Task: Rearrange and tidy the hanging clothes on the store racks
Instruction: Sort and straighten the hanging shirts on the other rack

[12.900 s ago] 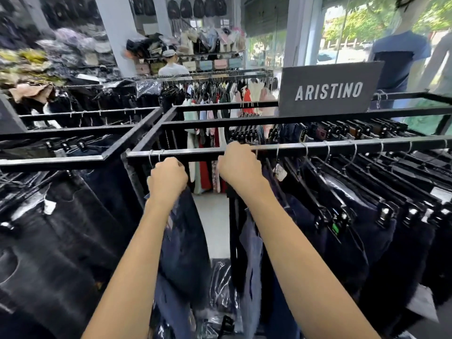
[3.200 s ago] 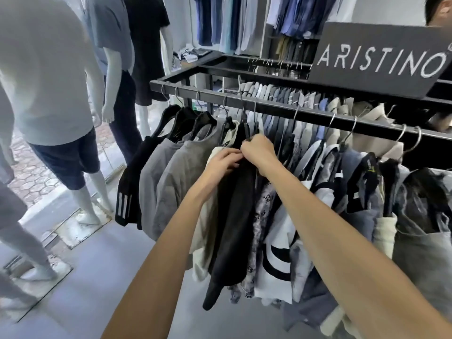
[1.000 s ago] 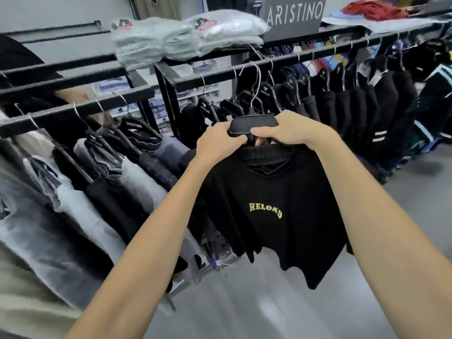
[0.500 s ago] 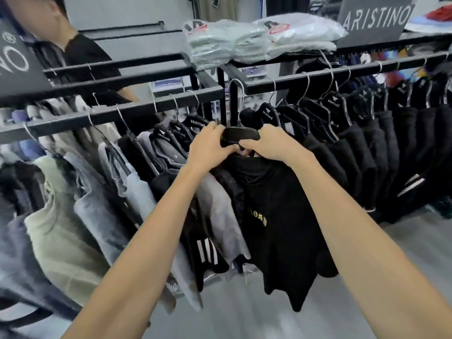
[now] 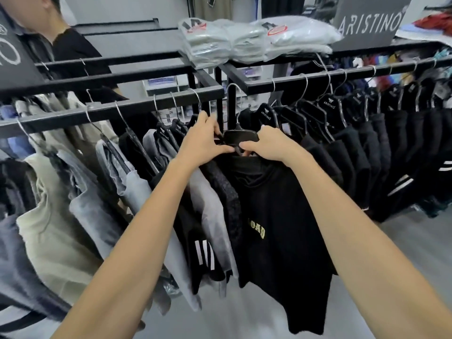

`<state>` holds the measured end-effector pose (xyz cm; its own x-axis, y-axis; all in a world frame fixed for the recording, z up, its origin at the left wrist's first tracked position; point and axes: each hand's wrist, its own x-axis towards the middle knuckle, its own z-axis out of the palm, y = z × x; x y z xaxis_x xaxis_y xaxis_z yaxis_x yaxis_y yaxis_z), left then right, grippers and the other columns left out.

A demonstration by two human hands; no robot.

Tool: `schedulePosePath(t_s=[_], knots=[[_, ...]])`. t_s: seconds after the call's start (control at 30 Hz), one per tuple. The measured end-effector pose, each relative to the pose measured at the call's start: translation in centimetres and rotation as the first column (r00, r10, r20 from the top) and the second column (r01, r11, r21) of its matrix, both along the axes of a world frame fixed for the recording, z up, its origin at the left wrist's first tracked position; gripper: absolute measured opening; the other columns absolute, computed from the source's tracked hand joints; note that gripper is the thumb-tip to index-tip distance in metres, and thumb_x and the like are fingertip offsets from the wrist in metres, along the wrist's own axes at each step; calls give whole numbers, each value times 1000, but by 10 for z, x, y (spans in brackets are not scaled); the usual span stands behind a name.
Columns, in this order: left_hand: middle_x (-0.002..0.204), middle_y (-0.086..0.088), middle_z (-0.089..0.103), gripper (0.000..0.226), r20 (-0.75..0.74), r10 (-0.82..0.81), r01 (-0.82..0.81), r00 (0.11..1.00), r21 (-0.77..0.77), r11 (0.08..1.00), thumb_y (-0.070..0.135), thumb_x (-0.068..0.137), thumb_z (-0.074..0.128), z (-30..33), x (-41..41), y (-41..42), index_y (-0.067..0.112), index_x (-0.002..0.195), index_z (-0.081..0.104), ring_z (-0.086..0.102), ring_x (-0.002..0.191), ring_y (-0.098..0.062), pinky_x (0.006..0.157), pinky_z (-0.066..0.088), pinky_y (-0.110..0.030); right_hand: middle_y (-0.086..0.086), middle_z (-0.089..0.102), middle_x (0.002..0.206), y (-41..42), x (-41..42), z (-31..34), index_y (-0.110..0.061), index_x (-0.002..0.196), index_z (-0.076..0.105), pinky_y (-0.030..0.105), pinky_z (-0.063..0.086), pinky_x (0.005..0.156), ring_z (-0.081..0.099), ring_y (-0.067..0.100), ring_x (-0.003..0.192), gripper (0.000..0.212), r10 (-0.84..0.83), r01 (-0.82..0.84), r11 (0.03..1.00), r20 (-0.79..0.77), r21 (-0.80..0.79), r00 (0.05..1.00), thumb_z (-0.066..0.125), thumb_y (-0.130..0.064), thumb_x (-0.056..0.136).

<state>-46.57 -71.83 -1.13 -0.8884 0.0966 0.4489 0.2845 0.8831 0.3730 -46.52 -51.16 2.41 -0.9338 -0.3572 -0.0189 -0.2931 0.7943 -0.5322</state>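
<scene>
store rack [image 5: 146, 107], "aristino" sign [image 5: 369, 23]; both hands grip black hanger [image 5: 241, 138].

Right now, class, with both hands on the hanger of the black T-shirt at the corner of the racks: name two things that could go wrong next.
1. The hanger's hook appears to be off any rail, so the black T-shirt hangs only from the left hand and right hand; a slip could drop it.
2. The grey and black shirts press against it on the left, so it may snag them or be crushed.
</scene>
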Motion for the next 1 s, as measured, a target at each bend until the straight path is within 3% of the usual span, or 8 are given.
schedulePosePath(t_s=[0.07,0.17,0.3,0.5,0.6,0.73,0.87,1.0], knots=[[102,-3,46,42,-61,61,-71,996,-165,984,35,73,81,0,9,-11,13,93,51,50,85,-20,75,42,-33,1,65,71,-20,2,-2,-12,80,75,26,40,59,54,13,71,37,-6,6,999,1,-48,1000,59,-41,96],[111,-10,51,26,-289,201,-312,936,-415,855,9,72,68,-13,22,-22,12,95,57,49,101,-31,90,36,-40,5,69,83,-54,2,-6,-9,88,73,35,52,72,62,19,78,36,-46,44,992,-19,-115,999,58,-40,95],[115,-18,48,27,-301,484,-560,821,-264,785,2,69,58,-19,39,-34,7,94,51,46,97,-37,82,34,-39,11,68,99,-95,5,-6,-6,90,65,42,56,80,65,29,87,34,-74,61,986,-77,-154,994,56,-39,95],[106,-10,49,18,-333,514,-593,790,-207,778,4,72,48,-21,52,-59,11,89,52,47,95,-31,75,38,-40,13,59,95,-141,11,-9,-11,76,46,35,45,70,62,36,94,31,-117,91,981,-142,-173,983,52,-32,99],[108,-9,49,20,-356,517,-604,779,-199,772,5,74,47,-24,52,-67,11,92,52,47,97,-31,75,38,-39,16,61,112,-157,12,-22,-8,97,58,39,49,81,60,37,105,26,-131,113,982,-124,-149,984,48,-31,101],[115,-13,49,25,-337,514,-585,789,-158,795,5,74,47,-28,49,-62,8,98,52,47,100,-33,81,39,-40,16,63,115,-171,11,-46,-4,110,59,36,44,76,61,36,107,32,-164,158,980,-38,-122,986,45,-32,102],[120,-17,44,39,-338,574,-568,746,129,813,4,77,34,-35,45,-55,7,112,51,43,104,-33,93,36,-40,19,64,111,-177,12,-57,-3,106,61,37,43,74,60,39,104,35,-197,186,963,-37,-195,980,43,-34,103],[119,-16,32,49,-173,464,-373,869,388,843,-8,78,41,-38,46,-52,7,124,41,43,78,-23,70,43,-34,20,65,110,-180,16,-65,-3,108,63,38,41,73,59,41,107,37,-226,208,951,-58,-227,972,41,-33,103]])
